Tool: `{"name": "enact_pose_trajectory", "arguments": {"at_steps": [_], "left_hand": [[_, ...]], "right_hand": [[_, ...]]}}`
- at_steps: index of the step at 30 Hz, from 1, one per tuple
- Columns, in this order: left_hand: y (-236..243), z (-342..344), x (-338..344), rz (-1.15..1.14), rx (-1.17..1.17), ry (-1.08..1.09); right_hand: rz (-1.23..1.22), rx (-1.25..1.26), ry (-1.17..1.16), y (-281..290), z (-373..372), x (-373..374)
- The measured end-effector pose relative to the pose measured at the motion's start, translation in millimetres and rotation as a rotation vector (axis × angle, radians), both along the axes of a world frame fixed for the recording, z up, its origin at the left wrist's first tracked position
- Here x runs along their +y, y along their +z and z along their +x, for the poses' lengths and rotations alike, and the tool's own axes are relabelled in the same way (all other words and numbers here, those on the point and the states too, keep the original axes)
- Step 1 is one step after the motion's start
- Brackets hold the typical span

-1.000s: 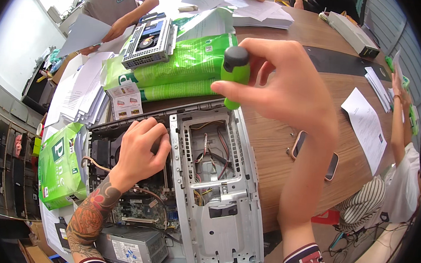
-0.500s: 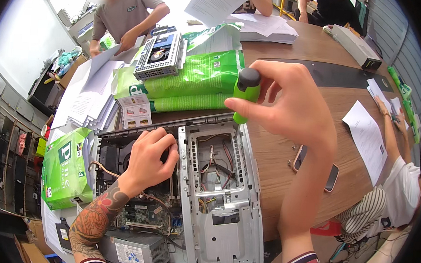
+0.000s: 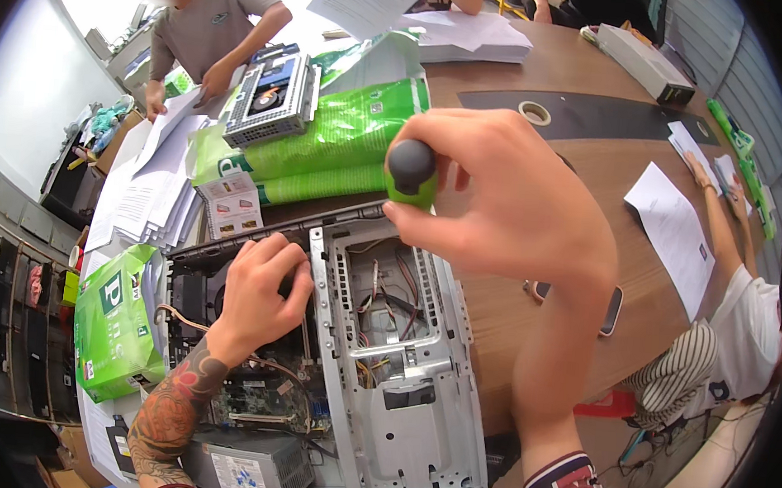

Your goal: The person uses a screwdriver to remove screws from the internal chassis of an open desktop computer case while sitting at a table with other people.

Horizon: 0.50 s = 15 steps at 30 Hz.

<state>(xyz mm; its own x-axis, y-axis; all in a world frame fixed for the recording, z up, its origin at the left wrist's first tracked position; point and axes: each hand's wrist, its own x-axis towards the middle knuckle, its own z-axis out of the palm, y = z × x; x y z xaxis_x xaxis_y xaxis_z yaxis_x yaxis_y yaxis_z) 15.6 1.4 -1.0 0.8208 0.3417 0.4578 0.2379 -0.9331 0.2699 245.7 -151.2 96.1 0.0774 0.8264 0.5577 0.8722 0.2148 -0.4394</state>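
Note:
An open computer case (image 3: 408, 449) lies on its side below me, with a metal drive-bay frame along its right half, cables, a board and a silver power supply (image 3: 248, 470). My right hand (image 3: 503, 197) is closed on a green screwdriver with a black cap (image 3: 412, 168), held upright over the top of the metal frame, its tip hidden behind the handle. My left hand (image 3: 265, 294) rests inside the case's left half, just beside the frame, fingers curled; what they hold, if anything, is hidden.
Green paper packs (image 3: 345, 123) carry a metal drive unit (image 3: 270, 95) behind the case; another pack (image 3: 113, 324) stands left. Paper piles, a tape roll (image 3: 534, 113) and a phone (image 3: 611, 309) lie on the wooden table (image 3: 511, 343). Several people (image 3: 212, 18) are around it, handling papers.
My right hand and the screwdriver have shifted down and turned, so the handle's cap faces up more. The co-worker at right has lowered their hands onto papers. The view has shifted slightly.

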Motion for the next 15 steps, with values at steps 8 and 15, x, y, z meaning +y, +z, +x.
{"name": "enact_pose_trajectory", "arguments": {"at_steps": [8, 15], "left_hand": [[0.4, -4.9, 3.4, -0.018, -0.02, -0.024], [2.7, 12.9, -4.3, -0.021, -0.005, -0.043]], "right_hand": [[0.024, 0.001, -0.015, -2.9, -3.2, 4.9], [-0.169, 0.062, -0.027, -11.1, 13.2, 4.7]]}}
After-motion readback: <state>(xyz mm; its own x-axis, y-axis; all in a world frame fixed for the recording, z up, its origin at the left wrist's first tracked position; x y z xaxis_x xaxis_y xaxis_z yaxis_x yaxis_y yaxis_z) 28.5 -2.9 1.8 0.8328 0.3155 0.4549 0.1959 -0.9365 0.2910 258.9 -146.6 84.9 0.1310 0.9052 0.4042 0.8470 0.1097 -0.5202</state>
